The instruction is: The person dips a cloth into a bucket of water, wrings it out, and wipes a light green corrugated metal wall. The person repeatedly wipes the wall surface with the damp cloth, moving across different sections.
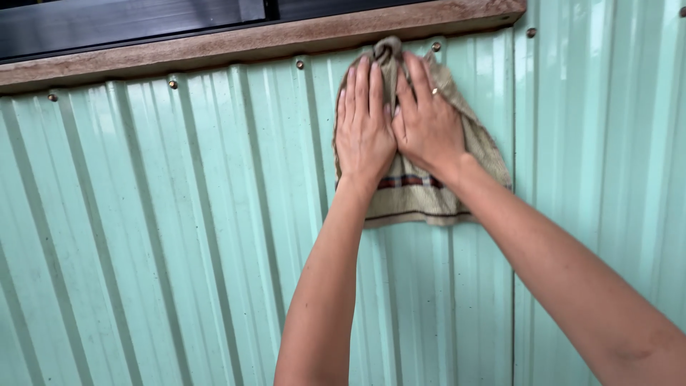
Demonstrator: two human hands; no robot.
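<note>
Left hand (364, 132) and right hand (426, 125) side by side, fingers (361, 86) flat and spread, pressing tan cloth (421, 196) against green corrugated wall (179, 229), just under wooden sill (214, 46). Wiping step; firm, even pressure needed.

Left hand (364, 132) and right hand (427, 121) press a beige cloth (418, 196) flat against green corrugated wall (164, 236).

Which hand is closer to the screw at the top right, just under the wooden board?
The right hand. It lies flat on the cloth, its fingertips a little below and left of the screw. The left hand presses the cloth beside it, farther left.
</note>
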